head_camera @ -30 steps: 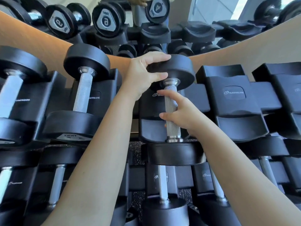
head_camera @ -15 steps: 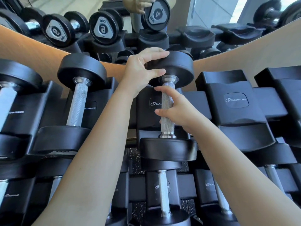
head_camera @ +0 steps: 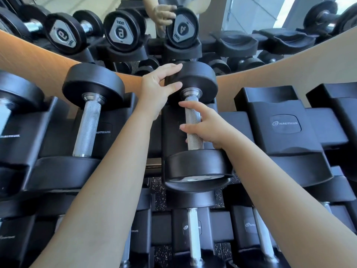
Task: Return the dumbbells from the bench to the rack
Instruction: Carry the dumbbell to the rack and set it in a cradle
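Dumbbell (head_camera: 192, 118) with black heads and a knurled steel handle lay lengthwise in a cradle at the centre of the frame, on the upper row of the rack (head_camera: 301, 165). Its far head pointed toward a mirror (head_camera: 241, 20) and its near head sat at the cradle's front lip. At left, a second dumbbell (head_camera: 87, 124) rested in the neighbouring cradle. A person's left hand (head_camera: 157, 89), arm entering from lower left, lay against the left edge of the far head, with fingers nearly straight over the top and the thumb on the head's inner face. The right hand (head_camera: 207, 126), arm entering from lower right, touched the handle with its fingers stretched out across it, not wrapped around it. At right, a black cradle (head_camera: 286, 105) bore a NAUTILUS label. Lower-row dumbbells (head_camera: 194, 235) sat along the bottom of the frame.
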Action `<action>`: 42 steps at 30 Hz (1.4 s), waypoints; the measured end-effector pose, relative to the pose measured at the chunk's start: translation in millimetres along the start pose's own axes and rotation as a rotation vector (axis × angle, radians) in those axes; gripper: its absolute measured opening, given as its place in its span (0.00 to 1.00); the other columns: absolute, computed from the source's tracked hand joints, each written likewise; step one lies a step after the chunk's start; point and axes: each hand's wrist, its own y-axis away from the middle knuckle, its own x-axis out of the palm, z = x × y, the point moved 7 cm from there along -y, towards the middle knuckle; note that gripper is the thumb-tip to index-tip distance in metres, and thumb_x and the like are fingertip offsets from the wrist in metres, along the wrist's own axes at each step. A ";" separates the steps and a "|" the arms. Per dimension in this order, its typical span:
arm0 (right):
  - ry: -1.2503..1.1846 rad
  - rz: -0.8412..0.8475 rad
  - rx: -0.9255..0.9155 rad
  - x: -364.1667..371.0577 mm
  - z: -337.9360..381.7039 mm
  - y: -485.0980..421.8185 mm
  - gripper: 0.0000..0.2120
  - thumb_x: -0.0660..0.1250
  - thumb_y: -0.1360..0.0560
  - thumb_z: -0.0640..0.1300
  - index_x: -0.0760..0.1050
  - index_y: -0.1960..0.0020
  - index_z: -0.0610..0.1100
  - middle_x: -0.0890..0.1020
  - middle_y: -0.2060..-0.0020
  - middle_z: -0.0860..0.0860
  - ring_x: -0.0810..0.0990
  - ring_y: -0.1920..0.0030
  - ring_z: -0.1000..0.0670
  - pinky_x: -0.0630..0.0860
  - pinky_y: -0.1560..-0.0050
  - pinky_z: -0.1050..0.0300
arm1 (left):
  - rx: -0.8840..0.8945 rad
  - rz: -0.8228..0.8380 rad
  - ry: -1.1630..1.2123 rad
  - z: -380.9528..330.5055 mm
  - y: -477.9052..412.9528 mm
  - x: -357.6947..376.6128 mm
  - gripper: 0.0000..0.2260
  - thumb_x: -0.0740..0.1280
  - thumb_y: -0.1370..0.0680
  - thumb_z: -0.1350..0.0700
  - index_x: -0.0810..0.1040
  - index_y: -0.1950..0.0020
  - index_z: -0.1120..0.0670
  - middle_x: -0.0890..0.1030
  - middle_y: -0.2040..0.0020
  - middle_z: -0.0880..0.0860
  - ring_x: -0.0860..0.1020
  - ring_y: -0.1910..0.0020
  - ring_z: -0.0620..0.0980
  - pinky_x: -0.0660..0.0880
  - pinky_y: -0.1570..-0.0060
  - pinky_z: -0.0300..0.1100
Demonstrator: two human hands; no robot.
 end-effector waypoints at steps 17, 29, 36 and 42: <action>0.069 0.035 -0.046 -3.8 0.7 16.8 0.19 0.69 0.27 0.40 0.72 0.38 0.52 0.71 0.68 0.53 0.71 0.71 0.56 0.73 0.64 0.63 | 0.016 0.082 -0.078 -21.3 83.0 1.8 0.21 0.69 0.27 0.57 0.71 0.40 0.37 0.65 0.30 0.44 0.61 0.31 0.37 0.58 0.37 0.34; 0.174 -0.125 -0.150 -7.3 2.9 95.5 0.18 0.64 0.25 0.52 0.70 0.36 0.57 0.78 0.44 0.51 0.76 0.44 0.54 0.69 0.37 0.56 | -0.037 0.122 -0.094 -36.2 177.5 7.5 0.15 0.67 0.26 0.52 0.73 0.40 0.42 0.69 0.35 0.39 0.65 0.34 0.33 0.63 0.36 0.36; 0.218 -0.130 -0.241 -7.7 -5.7 123.9 0.20 0.66 0.26 0.48 0.68 0.35 0.57 0.74 0.41 0.54 0.71 0.51 0.68 0.64 0.49 0.75 | -0.006 0.091 -0.162 -42.5 197.6 10.1 0.20 0.69 0.27 0.55 0.70 0.39 0.40 0.69 0.33 0.44 0.65 0.35 0.31 0.62 0.35 0.31; 0.303 -0.158 -0.281 -7.7 -8.9 128.3 0.25 0.68 0.27 0.43 0.67 0.32 0.55 0.72 0.45 0.51 0.71 0.52 0.61 0.63 0.54 0.79 | 0.016 0.060 -0.222 -44.2 200.8 10.3 0.22 0.68 0.26 0.63 0.69 0.35 0.46 0.71 0.35 0.49 0.66 0.39 0.29 0.62 0.35 0.31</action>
